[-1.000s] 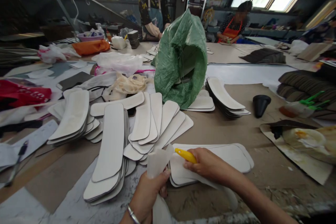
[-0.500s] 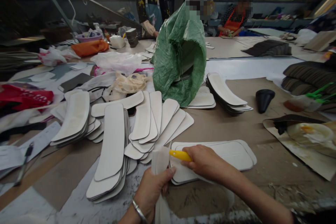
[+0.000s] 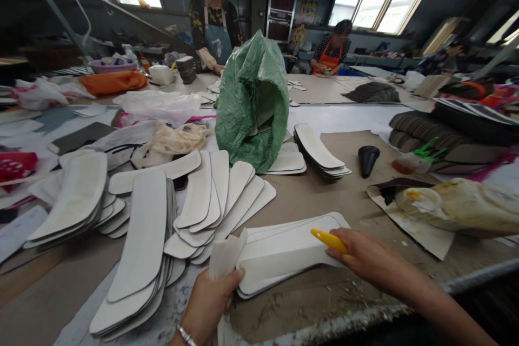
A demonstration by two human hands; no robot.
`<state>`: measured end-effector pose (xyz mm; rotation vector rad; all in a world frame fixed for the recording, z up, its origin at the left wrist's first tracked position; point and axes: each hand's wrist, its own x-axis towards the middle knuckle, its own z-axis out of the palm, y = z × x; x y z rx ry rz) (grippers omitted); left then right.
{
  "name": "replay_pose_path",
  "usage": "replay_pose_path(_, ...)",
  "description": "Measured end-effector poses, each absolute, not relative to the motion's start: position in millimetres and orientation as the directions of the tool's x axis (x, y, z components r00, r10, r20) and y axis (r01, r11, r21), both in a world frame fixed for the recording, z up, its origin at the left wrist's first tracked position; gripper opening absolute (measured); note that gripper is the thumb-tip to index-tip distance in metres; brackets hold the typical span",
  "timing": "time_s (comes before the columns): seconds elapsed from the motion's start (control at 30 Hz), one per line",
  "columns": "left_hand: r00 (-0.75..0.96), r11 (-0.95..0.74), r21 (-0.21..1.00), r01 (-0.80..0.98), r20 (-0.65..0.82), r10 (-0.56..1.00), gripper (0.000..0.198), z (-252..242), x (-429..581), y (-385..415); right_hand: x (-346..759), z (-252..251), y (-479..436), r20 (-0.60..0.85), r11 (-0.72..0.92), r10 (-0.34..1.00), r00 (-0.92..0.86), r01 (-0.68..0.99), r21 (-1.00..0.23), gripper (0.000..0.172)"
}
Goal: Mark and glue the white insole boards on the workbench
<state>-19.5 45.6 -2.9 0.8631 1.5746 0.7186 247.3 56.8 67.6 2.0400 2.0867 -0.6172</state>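
My left hand, with a metal bracelet at the wrist, is closed on a whitish, thin strip of material; part of the strip hangs below the hand. My right hand grips a tool with a yellow handle, its working end hidden by the fingers. A pale length of the strip seems to run between both hands over a low stack of white curved panels. Left of it, more white panels lie fanned out, next to a taller pile of them.
A green woven sack stands behind the panels. A black cone-shaped piece, a glue-stained container and dark stacked pieces are at the right. Plastic bags lie at the left. Two people work across the table.
My right hand has moved right, away from my left hand, with the yellow-handled tool. A length of strip now spans the panel stack. The view has turned to the right.
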Motion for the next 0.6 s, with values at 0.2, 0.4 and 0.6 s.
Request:
replay_pose_path(0.2, -0.071, 0.495, 0.813, 0.306, -0.499, 0.864, 0.031, 7.9, -18.4, 45.4, 256.6, 63.4, 62.3, -0.308, -0.139, 0.944, 0.121, 0.99, -0.037, 0.025)
replay_pose_path(0.4, -0.061, 0.41, 0.799, 0.44, -0.429, 0.901, 0.03, 4.6, -23.2, 47.0, 241.6, 54.9, 67.0, -0.27, -0.149, 0.951, 0.148, 0.989, 0.016, 0.019)
replay_pose_path(0.6, 0.006, 0.435, 0.776, 0.456, -0.491, 0.871, 0.031, 6.0, -24.4, 52.5, 243.7, 49.4, 67.6, -0.267, -0.159, 0.95, 0.159, 0.987, 0.025, 0.017)
